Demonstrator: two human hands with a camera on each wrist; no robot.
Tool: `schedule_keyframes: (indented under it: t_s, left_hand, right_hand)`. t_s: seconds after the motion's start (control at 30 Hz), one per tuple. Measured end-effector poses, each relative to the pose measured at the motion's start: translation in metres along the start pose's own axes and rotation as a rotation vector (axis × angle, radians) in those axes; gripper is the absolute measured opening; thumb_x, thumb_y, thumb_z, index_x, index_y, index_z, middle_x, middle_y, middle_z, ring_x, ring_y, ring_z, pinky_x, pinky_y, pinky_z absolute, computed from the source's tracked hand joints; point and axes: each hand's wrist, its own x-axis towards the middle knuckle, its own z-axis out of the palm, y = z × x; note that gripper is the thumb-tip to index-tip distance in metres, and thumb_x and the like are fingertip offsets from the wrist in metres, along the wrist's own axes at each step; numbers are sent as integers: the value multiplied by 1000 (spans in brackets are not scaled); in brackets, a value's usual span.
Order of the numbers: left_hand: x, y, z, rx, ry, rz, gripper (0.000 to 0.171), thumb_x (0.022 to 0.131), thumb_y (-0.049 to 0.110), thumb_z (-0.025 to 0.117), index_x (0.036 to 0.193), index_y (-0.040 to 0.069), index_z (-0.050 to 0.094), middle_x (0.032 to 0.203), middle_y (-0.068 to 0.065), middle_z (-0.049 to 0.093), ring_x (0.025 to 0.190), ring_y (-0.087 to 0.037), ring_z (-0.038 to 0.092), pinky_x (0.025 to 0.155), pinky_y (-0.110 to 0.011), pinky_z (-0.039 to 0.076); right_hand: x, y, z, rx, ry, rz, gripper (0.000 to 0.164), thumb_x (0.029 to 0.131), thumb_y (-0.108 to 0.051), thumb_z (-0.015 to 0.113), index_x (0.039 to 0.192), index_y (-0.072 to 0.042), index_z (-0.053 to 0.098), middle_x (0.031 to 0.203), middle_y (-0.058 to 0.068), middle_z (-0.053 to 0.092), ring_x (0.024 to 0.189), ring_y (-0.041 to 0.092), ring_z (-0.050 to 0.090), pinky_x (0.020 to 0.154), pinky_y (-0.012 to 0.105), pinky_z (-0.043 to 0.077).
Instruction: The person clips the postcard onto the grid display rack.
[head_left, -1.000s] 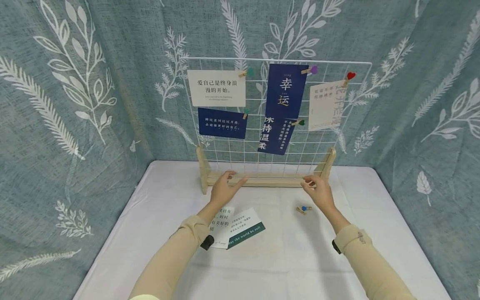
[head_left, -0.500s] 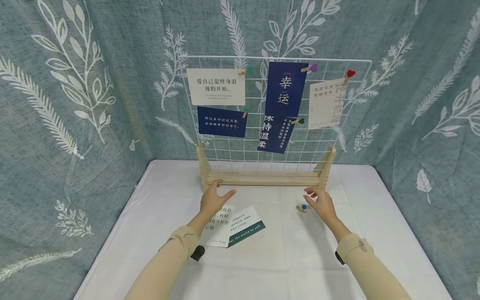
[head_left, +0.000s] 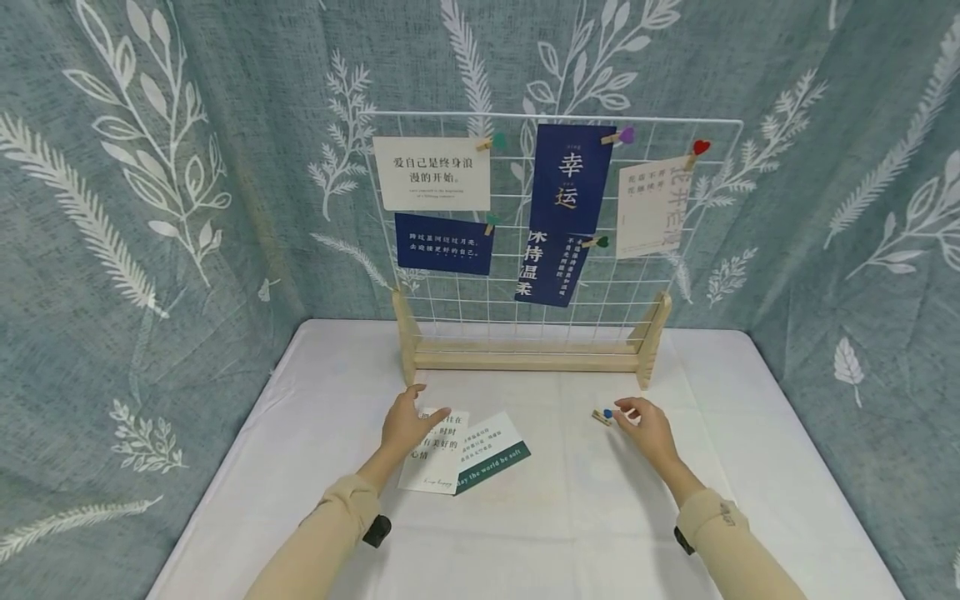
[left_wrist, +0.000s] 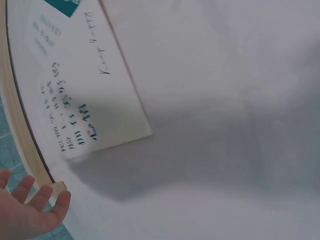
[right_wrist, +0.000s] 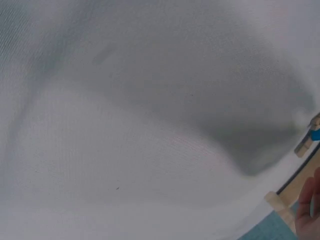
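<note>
My left hand (head_left: 405,429) hovers at the upper left of a white card (head_left: 431,477) with dark writing, thumb and fingers spread with nothing between them. A second card (head_left: 495,454), white with a green band, lies partly under that one. In the left wrist view the loosely bent fingers of the left hand (left_wrist: 32,210) are apart from the white card (left_wrist: 115,117). My right hand (head_left: 648,429) is low over the table, its thumb and forefinger parted right beside a blue-topped mini clothespin (head_left: 608,413). Another wooden mini clothespin (head_left: 601,418) lies against it.
A white wire grid (head_left: 450,312) stands on a wooden base (head_left: 525,362) at the back of the white-covered table (head_left: 555,533). Several cards, such as a blue one (head_left: 572,175), hang there from mini clothespins. Patterned curtains (head_left: 247,217) surround the table.
Both hands have come down from the grid's base toward me. The left moved left to the white card; the right lowered to the clothespins. The hung cards stay put.
</note>
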Motion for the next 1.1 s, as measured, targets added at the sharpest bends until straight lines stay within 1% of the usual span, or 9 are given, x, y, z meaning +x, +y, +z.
schedule_keyframes:
  t_s: [0.17, 0.3, 0.43, 0.53, 0.7, 0.8, 0.93, 1.03, 1.1]
  left_hand:
    - [-3, -17, 2, 71, -37, -37, 71, 82, 33, 72, 136, -3, 42, 132, -29, 49, 118, -46, 50, 93, -56, 47]
    - [-6, -29, 2, 143, -90, -50, 75, 81, 36, 73, 137, -3, 41, 132, -29, 49, 118, -46, 50, 91, -59, 46]
    - [-10, -38, 2, 209, -126, -64, 78, 78, 39, 74, 136, -3, 42, 129, -28, 51, 116, -45, 51, 90, -62, 43]
    - [-13, -41, 1, 242, -144, -72, 82, 76, 43, 75, 136, -3, 42, 130, -27, 50, 118, -45, 48, 94, -65, 38]
    - [-15, -42, 1, 277, -171, -96, 90, 71, 50, 76, 137, -1, 41, 136, -26, 43, 127, -44, 38, 102, -70, 27]
    - [-15, -43, 2, 292, -175, -98, 96, 67, 51, 78, 137, -1, 40, 138, -27, 40, 129, -45, 35, 102, -71, 25]
    - [-16, -46, 6, 332, -201, -93, 103, 64, 53, 80, 141, 0, 36, 143, -28, 34, 133, -48, 29, 103, -72, 23]
    - [-16, -48, 9, 373, -230, -89, 107, 63, 53, 81, 143, 1, 32, 147, -29, 28, 136, -51, 23, 104, -73, 20]
    - [-16, -48, 10, 389, -238, -85, 107, 63, 52, 81, 143, 1, 32, 147, -30, 27, 136, -52, 21, 103, -74, 20]
  right_hand:
    - [-2, 4, 2, -17, -16, 29, 22, 85, -6, 66, 103, 7, 65, 94, 23, 66, 83, 31, 61, 75, 41, 50]
    - [-6, 7, 2, -24, -38, 45, 23, 84, -6, 66, 104, 6, 65, 96, 23, 66, 84, 32, 61, 76, 44, 51]
    - [-11, 10, 4, -18, -49, 50, 24, 84, -6, 67, 105, 5, 66, 96, 22, 65, 84, 32, 61, 74, 43, 51]
    - [-15, 13, 6, -8, -52, 51, 25, 83, -5, 68, 105, 7, 65, 97, 23, 65, 84, 33, 62, 75, 44, 52]
    - [-19, 17, 9, -2, -61, 76, 28, 84, -6, 67, 107, 9, 64, 100, 24, 66, 86, 33, 62, 78, 46, 52]
    - [-19, 18, 10, 1, -63, 96, 28, 84, -6, 66, 108, 8, 63, 100, 23, 65, 87, 31, 61, 79, 45, 51]
    - [-21, 19, 11, 3, -55, 109, 30, 83, -7, 68, 108, 8, 63, 101, 23, 65, 88, 32, 61, 80, 45, 52]
    - [-22, 21, 12, 24, -28, 118, 30, 82, -7, 70, 107, 9, 62, 100, 24, 65, 87, 33, 61, 79, 41, 53]
    - [-23, 22, 13, 46, -3, 120, 30, 81, -6, 71, 105, 9, 63, 98, 24, 64, 85, 32, 61, 77, 36, 53]
